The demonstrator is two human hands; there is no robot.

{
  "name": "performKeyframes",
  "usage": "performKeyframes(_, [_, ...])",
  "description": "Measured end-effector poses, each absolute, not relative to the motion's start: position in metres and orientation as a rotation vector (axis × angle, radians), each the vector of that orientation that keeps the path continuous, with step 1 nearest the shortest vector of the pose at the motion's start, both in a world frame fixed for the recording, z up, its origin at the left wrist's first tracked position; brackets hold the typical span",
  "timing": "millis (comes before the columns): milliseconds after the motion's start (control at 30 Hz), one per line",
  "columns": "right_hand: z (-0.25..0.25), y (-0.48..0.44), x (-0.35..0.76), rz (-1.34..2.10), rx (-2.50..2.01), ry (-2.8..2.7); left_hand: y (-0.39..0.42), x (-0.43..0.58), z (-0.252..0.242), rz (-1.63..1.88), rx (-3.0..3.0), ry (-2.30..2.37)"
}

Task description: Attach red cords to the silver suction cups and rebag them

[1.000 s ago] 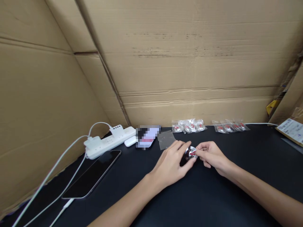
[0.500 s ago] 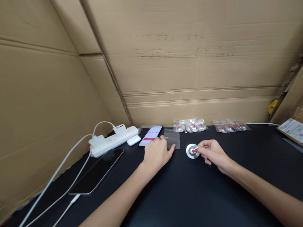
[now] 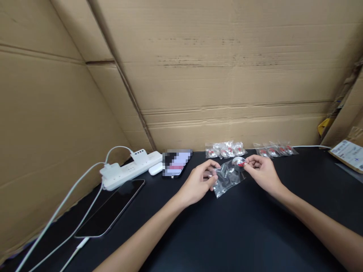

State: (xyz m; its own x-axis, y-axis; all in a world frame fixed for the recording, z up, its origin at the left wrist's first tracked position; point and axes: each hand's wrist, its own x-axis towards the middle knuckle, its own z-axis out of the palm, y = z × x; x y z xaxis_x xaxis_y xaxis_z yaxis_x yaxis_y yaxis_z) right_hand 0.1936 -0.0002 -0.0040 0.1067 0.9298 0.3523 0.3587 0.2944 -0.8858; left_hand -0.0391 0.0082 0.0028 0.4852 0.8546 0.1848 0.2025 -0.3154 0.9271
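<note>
left hand [image 3: 198,182]: pinches clear bag [image 3: 227,178] at its 9 o'clock edge | right hand [image 3: 262,172]: grips metal disc [image 3: 239,162] by the rim, at the bag's 1 o'clock corner, just over the worktop [image 3: 255,234] | handling: bag looks thin, limp and slippery; disc looks light and stiff, best held by the rim

even soft light, edges bowed, phone screen pixelated
</note>
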Motion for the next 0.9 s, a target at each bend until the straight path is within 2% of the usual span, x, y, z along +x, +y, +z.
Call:
performKeyframes(100, [-0.004,0.003,0.199,0.634,-1.29,-1.407,0.008,-0.037,0.007,0.921,1.732,0.871])
performKeyframes(233, [-0.005,0.004,0.201,0.789,-1.251,-1.374,0.009,-0.04,0.01,0.936,1.635,0.854])
performKeyframes(567, [-0.002,-0.001,0.192,1.022,-1.148,-1.627,0.004,-0.037,0.008,0.836,1.585,0.678])
performKeyframes(900, [0.0,-0.003,0.197,1.169,-1.186,-1.781,-0.009,-0.023,0.007,0.715,1.547,0.767])
